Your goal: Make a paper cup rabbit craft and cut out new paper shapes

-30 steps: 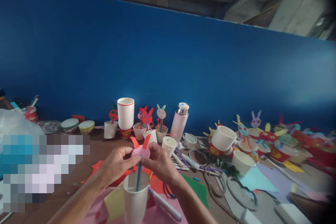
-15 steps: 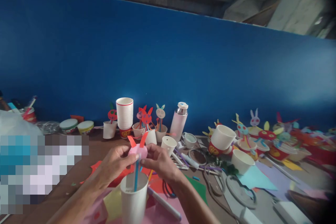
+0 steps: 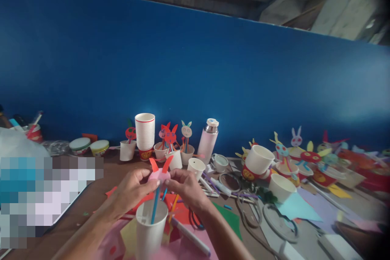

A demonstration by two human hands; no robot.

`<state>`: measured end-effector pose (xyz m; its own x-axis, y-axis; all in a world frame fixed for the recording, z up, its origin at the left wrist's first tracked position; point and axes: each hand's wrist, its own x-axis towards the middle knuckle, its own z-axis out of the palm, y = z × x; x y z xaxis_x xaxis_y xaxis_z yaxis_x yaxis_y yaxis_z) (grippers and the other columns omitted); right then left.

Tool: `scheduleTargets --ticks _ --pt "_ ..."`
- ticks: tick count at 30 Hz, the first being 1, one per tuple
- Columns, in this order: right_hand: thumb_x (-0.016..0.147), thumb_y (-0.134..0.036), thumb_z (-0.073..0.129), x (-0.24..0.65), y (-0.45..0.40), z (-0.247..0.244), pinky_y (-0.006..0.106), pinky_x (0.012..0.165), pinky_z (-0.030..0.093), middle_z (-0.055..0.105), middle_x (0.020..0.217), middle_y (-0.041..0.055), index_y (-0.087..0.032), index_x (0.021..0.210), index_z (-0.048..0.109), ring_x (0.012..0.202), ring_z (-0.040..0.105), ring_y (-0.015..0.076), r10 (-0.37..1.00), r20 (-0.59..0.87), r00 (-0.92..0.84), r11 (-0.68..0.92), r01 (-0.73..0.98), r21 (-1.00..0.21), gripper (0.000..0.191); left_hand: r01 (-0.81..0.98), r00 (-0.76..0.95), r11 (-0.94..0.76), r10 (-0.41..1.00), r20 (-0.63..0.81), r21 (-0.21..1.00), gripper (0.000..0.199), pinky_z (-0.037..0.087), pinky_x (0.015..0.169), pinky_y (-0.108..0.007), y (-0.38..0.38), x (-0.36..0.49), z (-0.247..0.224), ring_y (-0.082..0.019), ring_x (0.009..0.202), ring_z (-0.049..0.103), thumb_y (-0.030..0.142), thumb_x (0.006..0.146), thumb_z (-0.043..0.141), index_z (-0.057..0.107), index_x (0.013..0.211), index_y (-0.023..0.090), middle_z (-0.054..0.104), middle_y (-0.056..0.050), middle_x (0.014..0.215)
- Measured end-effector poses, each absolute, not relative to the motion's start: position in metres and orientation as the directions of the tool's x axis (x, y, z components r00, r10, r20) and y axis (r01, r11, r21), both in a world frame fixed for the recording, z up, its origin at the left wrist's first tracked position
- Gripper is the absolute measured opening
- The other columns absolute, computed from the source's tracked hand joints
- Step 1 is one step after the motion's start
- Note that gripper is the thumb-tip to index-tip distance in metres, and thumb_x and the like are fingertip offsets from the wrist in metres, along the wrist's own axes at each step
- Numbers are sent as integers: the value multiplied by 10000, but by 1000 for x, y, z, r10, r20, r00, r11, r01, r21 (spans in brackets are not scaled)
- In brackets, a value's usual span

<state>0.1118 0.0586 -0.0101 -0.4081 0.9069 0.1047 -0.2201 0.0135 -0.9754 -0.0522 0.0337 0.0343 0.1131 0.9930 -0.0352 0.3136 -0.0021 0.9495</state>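
A pink paper rabbit head (image 3: pixel 159 174) with two red ears is pinched between my hands. My left hand (image 3: pixel 135 189) grips its left side, thumb across the lower front. On the other side my right hand (image 3: pixel 186 185) has its thumb and fingers closed on the edge. A blue stick (image 3: pixel 155 207) runs down from the head into a tall white paper cup (image 3: pixel 149 231), leaning slightly. The cup stands upright below my hands, over pink and yellow paper (image 3: pixel 129 235). How the stick joins the head is hidden.
A marker (image 3: pixel 191 237) lies right of the cup. Behind are stacked paper cups (image 3: pixel 145 132), a pink thermos (image 3: pixel 208 142) and several finished paper animals in cups. Pens, tape rings (image 3: pixel 278 221) and coloured sheets spread to the right. A pixelated area (image 3: pixel 39 195) covers the left side.
The tall cup has shifted a little left and the stick leans more. My right thumb has moved up onto the edge of the pink head.
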Motion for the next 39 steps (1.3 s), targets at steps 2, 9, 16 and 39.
scheduleTargets --ticks 2,9,16,39 --pt "669 -283 686 110 60 -13 210 569 407 612 626 -14 -134 688 624 548 524 88 912 118 -392 31 -219 -975 162 328 128 -20 991 -24 944 231 451 512 -250 33 -52 35 -165 529 558 346 636 625 689 678 128 600 14 515" --pt "676 -150 571 108 58 -16 207 541 399 593 598 -17 -139 643 586 534 514 97 932 137 -337 110 -97 -989 38 399 152 -79 988 19 914 258 384 474 -215 34 -50 23 -144 519 510 373 681 603 653 642 123 561 26 515" --pt "670 -154 557 107 58 -16 206 515 408 595 583 -14 -149 632 570 523 524 106 955 141 -259 135 -44 -990 41 331 203 -101 979 34 938 247 363 506 -208 34 -46 25 -128 541 467 372 680 645 625 663 126 532 37 549" --pt "701 -243 614 112 62 -21 202 534 367 556 582 -30 -139 637 589 546 479 94 919 146 -367 178 54 -983 124 504 155 -187 980 125 843 295 245 446 -206 41 -54 5 -97 489 332 376 721 566 453 532 180 345 73 507"
